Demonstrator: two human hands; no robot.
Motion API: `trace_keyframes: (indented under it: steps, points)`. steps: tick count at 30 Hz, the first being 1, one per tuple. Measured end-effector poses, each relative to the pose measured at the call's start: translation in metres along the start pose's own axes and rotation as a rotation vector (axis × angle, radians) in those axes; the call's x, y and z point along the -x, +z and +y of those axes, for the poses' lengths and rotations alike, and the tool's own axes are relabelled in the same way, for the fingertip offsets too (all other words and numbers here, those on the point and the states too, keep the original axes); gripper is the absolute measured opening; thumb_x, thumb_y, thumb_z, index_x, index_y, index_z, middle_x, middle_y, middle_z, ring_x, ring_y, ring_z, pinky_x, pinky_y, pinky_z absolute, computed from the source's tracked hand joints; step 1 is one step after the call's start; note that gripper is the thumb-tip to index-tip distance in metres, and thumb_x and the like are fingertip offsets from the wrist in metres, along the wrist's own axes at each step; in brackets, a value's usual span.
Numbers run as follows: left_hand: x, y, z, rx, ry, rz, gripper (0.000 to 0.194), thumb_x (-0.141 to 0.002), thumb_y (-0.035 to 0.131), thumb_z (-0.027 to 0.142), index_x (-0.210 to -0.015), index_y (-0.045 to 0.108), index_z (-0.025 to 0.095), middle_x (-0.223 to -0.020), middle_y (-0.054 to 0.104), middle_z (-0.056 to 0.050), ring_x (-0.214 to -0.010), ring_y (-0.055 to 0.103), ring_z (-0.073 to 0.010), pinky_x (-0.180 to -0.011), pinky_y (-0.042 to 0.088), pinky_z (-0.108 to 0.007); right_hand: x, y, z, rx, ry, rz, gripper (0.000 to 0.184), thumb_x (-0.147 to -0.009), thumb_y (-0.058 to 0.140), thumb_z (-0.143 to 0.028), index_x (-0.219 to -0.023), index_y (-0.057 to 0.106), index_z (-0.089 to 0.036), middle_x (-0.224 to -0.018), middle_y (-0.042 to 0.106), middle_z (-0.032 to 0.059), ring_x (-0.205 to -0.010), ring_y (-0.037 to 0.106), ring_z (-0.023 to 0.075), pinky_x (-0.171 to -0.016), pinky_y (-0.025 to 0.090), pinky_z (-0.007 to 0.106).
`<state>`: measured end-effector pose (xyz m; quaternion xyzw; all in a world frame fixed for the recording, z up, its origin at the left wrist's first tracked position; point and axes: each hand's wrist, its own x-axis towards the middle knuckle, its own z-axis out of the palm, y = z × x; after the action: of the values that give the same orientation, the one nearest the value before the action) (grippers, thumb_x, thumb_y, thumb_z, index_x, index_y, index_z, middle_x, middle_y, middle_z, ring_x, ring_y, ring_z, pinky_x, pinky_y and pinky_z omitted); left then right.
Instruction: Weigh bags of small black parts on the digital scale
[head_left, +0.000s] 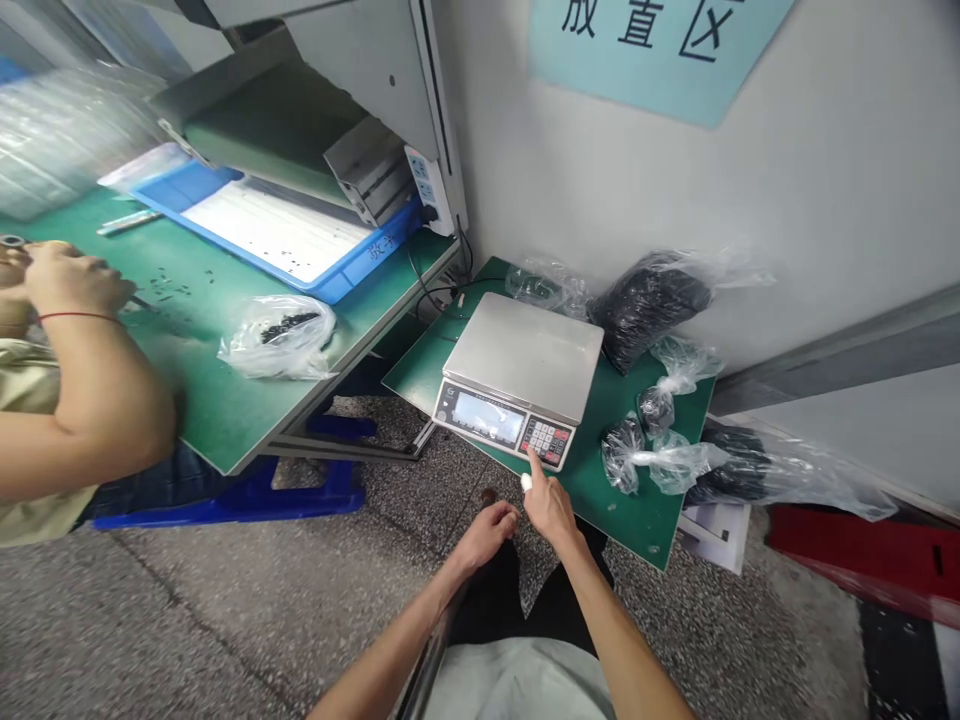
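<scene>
A stainless digital bench scale (pixel 517 375) stands on a green mat (pixel 645 490), its display and keypad (pixel 546 441) facing me. The index finger of my right hand (pixel 551 505) is extended and reaches the keypad, and a white cap or tip shows on the thumb. Beside it, my left hand (pixel 484 535) has its fingers curled below the scale's front edge. A small dark piece (pixel 488 497) shows just above those fingers, and I cannot tell if it is held. Clear plastic bags of small black parts (pixel 649 305) lie to the right and behind the scale.
On the left, a co-worker's hand (pixel 75 280) works over a green workbench (pixel 217 400) holding a blue tray (pixel 277 230) and a bagged lot of black parts (pixel 277 335). A blue stool base (pixel 255 495) stands below. The wall (pixel 825 180) rises behind the scale.
</scene>
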<state>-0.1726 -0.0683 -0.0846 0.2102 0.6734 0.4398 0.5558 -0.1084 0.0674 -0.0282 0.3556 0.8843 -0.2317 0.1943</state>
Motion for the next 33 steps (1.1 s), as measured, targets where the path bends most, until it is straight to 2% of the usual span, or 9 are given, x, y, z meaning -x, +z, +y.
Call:
trace_keyframes:
  steps: [6, 19, 25, 33]
  points:
    - [0.003, 0.002, 0.003, 0.024, 0.01, -0.005, 0.022, -0.084, 0.049, 0.038, -0.082, 0.053, 0.016, -0.072, 0.058, -0.001, -0.065, 0.051, -0.0133, -0.066, 0.043, -0.027, -0.001, 0.0, 0.009, 0.007, -0.084, -0.01, 0.071, -0.088, 0.038, -0.009, -0.153, 0.01, -0.013, -0.092, 0.07, 0.012, -0.087, 0.067, 0.0227, -0.068, 0.04, 0.026]
    - [0.005, 0.006, 0.002, 0.016, 0.021, 0.004, 0.018, -0.083, 0.048, 0.033, -0.082, 0.054, 0.016, -0.07, 0.057, 0.0, -0.064, 0.051, -0.0135, -0.065, 0.041, -0.027, 0.004, -0.003, 0.01, 0.028, -0.098, -0.02, 0.07, -0.087, 0.038, -0.007, -0.152, 0.014, -0.012, -0.087, 0.07, 0.013, -0.083, 0.067, 0.0242, -0.068, 0.041, 0.028]
    - [0.003, 0.006, 0.002, 0.001, 0.022, -0.013, 0.02, -0.083, 0.048, 0.034, -0.083, 0.054, 0.016, -0.072, 0.058, -0.001, -0.065, 0.051, -0.0136, -0.066, 0.042, -0.027, 0.006, -0.002, 0.011, 0.043, -0.105, -0.023, 0.063, -0.093, 0.036, -0.013, -0.153, 0.014, -0.012, -0.09, 0.069, 0.0142, -0.085, 0.067, 0.024, -0.069, 0.042, 0.027]
    - [0.002, 0.006, 0.007, -0.018, 0.018, -0.029, 0.022, -0.083, 0.049, 0.038, -0.083, 0.053, 0.016, -0.072, 0.059, -0.001, -0.066, 0.052, -0.0141, -0.066, 0.042, -0.028, 0.009, 0.001, 0.016, 0.049, -0.105, -0.008, 0.064, -0.094, 0.038, -0.014, -0.153, 0.013, -0.014, -0.087, 0.07, 0.0131, -0.083, 0.068, 0.0245, -0.067, 0.042, 0.027]
